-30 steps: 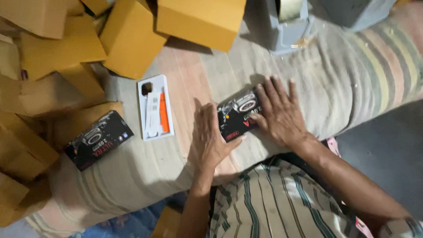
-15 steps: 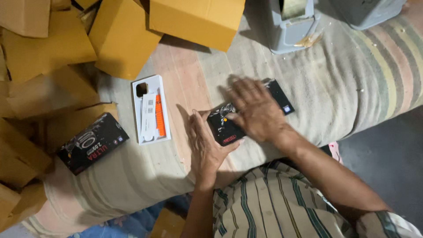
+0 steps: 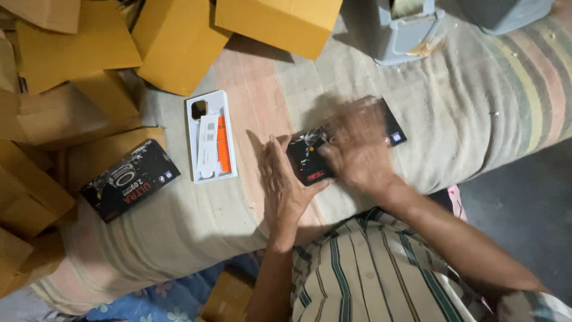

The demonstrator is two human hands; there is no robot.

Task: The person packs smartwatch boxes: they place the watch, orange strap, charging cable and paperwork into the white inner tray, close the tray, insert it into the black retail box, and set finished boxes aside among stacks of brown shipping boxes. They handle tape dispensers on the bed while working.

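A black printed product box (image 3: pixel 305 160) lies on the striped cloth surface (image 3: pixel 488 107) in front of me. My left hand (image 3: pixel 285 185) rests flat against the box's left end, fingers together, steadying it. My right hand (image 3: pixel 356 149), blurred with motion, lies across the top of the box, covering most of it; a black corner (image 3: pixel 395 136) shows past the fingers. Whether the right hand grips the box or only presses on it is unclear.
A white open tray with an orange strap (image 3: pixel 211 142) lies left of my hands. A second black box (image 3: pixel 130 180) sits further left. Several brown cardboard boxes (image 3: pixel 179 42) crowd the left and top. A grey tape dispenser (image 3: pixel 405 27) stands at the top.
My right hand has slid across the black box and is blurred in motion. The box now sticks out further to the right. The left hand has stayed at the box's left end.
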